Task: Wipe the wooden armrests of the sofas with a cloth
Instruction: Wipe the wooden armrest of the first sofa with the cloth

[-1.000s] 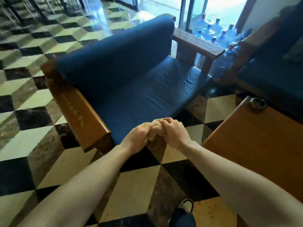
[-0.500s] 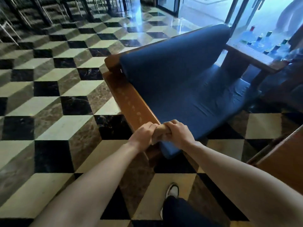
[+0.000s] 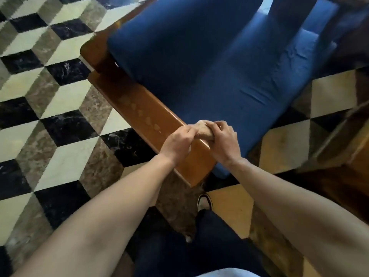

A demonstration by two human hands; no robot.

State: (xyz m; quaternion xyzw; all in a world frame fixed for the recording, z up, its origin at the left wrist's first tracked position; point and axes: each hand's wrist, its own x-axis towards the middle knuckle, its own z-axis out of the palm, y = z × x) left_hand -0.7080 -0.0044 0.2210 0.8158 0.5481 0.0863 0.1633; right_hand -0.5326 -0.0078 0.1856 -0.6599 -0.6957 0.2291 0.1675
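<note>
Armrest (image 3: 139,108) now nearer, left hand (image 3: 175,145), right hand (image 3: 224,143), both gripping one cloth (image 3: 203,130)

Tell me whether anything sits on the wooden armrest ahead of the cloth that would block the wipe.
Nothing visible does. The left hand and right hand grip the bunched cloth over the near end of the armrest; beyond it the wood shows only pale smudges, no objects.

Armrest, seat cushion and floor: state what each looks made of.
Armrest: wood by its brown colour, smooth semi-gloss finish, with pale dusty smudges on top. Seat cushion: blue matte fabric, creased. Floor: polished stone tiles, likely marble, by the veining and shine.
</note>
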